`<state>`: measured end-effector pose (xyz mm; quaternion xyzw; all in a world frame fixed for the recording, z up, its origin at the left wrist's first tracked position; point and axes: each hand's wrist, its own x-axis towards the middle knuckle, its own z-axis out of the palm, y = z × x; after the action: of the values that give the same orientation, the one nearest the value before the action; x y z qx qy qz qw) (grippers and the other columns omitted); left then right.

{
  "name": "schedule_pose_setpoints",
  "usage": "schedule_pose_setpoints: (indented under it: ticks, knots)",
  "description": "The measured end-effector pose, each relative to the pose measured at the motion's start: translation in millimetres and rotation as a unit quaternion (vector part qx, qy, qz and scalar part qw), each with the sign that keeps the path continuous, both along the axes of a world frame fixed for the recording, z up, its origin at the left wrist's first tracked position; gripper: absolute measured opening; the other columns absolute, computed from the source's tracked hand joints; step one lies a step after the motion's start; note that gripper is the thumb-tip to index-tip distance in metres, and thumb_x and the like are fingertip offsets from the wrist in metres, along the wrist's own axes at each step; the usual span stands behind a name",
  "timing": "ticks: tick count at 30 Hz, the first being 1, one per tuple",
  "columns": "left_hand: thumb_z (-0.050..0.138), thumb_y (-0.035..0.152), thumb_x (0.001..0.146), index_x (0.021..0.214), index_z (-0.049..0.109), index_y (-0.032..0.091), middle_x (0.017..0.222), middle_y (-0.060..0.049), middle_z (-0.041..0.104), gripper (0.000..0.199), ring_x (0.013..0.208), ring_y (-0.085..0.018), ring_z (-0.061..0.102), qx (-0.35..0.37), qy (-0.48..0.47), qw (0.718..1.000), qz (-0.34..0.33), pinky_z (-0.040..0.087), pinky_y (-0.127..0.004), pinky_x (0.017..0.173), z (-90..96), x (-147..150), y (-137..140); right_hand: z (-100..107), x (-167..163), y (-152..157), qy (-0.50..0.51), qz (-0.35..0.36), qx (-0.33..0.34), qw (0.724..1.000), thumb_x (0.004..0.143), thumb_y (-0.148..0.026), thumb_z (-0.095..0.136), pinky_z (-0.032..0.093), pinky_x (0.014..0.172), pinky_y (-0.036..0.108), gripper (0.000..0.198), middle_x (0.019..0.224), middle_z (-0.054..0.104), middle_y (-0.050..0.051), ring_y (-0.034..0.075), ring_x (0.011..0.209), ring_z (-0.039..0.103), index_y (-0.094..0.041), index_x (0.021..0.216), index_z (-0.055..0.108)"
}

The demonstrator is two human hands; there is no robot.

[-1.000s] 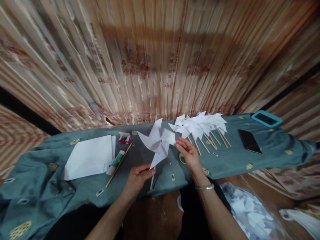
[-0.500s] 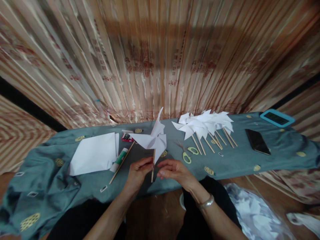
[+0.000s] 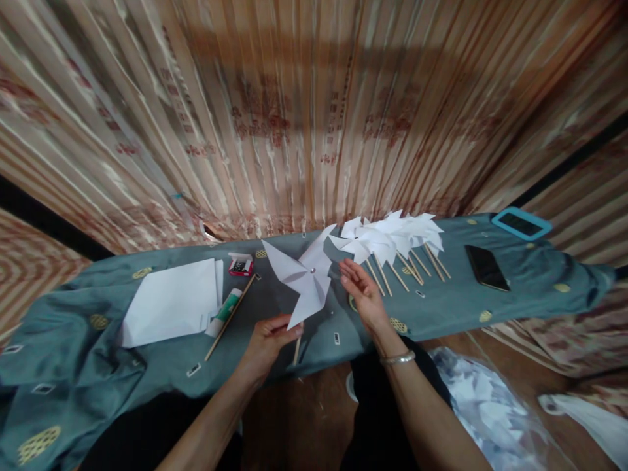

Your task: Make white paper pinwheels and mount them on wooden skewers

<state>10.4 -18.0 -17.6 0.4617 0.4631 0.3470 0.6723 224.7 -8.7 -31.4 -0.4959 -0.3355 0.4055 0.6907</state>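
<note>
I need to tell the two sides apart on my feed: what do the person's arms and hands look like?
Both forearms are bare as far as they show, with no sleeve in view. The left hand and right hand are ungloved. A shiny, silver-coloured bangle circles the right wrist; none shows on the left.

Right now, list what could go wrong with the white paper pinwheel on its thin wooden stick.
The pointed white paper pinwheel could crease if the bare, open right hand beside it bumps it. Its thin wooden stick might slip or twist, since only the bare left hand grips it.
</note>
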Motion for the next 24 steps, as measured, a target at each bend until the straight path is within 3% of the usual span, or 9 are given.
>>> schedule_pose_setpoints:
  ticks: [3,6,9,15,20,22,24]
  knots:
    - [0.079,0.031,0.057,0.070,0.078,0.018,0.070,-0.002,0.071,0.018,0.072,-0.019,0.062,0.004,0.003,1.000,-0.018,0.045,-0.029,0.077,0.9,0,-1,1,-1,3,0.014,0.027,-0.003,1.000,0.059,-0.044,0.084,0.045,0.103,0.041,0.055,0.112,0.072,0.006,0.023,0.109,0.064,-0.026,0.109,0.068]
    - [0.079,0.031,0.056,0.070,0.078,0.017,0.070,-0.003,0.073,0.019,0.075,-0.021,0.064,0.004,0.006,1.000,-0.009,0.046,-0.032,0.080,0.4,0,0,3,-3,0,0.020,0.057,-0.034,0.998,0.058,-0.041,0.085,0.053,0.085,0.035,0.051,0.088,0.076,0.002,0.019,0.085,0.068,-0.024,0.104,0.070]
    - [0.081,0.029,0.054,0.074,0.079,0.018,0.077,-0.006,0.076,0.023,0.082,-0.024,0.067,0.002,0.005,1.000,0.020,0.048,-0.035,0.085,-1.7,-1,3,6,-7,-5,0.023,0.091,-0.058,0.994,0.056,-0.039,0.086,0.052,0.068,0.029,0.050,0.073,0.074,-0.002,0.015,0.067,0.065,-0.023,0.101,0.071]
    - [0.080,0.028,0.055,0.082,0.080,0.017,0.086,-0.008,0.078,0.030,0.087,-0.026,0.068,0.003,-0.005,0.999,0.045,0.049,-0.036,0.089,1.4,-2,5,15,-30,-16,0.079,0.176,-0.079,0.978,0.056,-0.036,0.088,0.046,0.056,0.024,0.045,0.070,0.073,-0.001,0.013,0.060,0.063,-0.023,0.096,0.072]
    - [0.081,0.029,0.056,0.080,0.080,0.016,0.083,-0.007,0.077,0.028,0.081,-0.023,0.067,0.021,-0.020,0.999,0.045,0.049,-0.032,0.084,6.5,-4,7,16,-45,-33,0.086,0.288,-0.109,0.947,0.063,-0.037,0.084,0.046,0.055,0.022,0.036,0.072,0.074,0.001,0.012,0.062,0.065,-0.021,0.094,0.073]
    - [0.082,0.030,0.055,0.080,0.080,0.017,0.081,-0.006,0.076,0.028,0.081,-0.022,0.067,0.016,-0.022,0.998,0.052,0.048,-0.030,0.083,6.0,-5,8,15,-39,-36,0.057,0.290,-0.112,0.949,0.067,-0.040,0.082,0.045,0.054,0.023,0.034,0.071,0.074,0.002,0.012,0.060,0.065,-0.019,0.093,0.074]
    - [0.083,0.031,0.054,0.079,0.080,0.018,0.080,-0.005,0.076,0.029,0.082,-0.022,0.066,0.007,-0.019,0.998,0.053,0.048,-0.030,0.083,4.3,-5,8,14,-26,-33,0.025,0.222,-0.098,0.970,0.068,-0.043,0.080,0.045,0.053,0.023,0.032,0.067,0.073,0.003,0.012,0.057,0.063,-0.019,0.089,0.075]
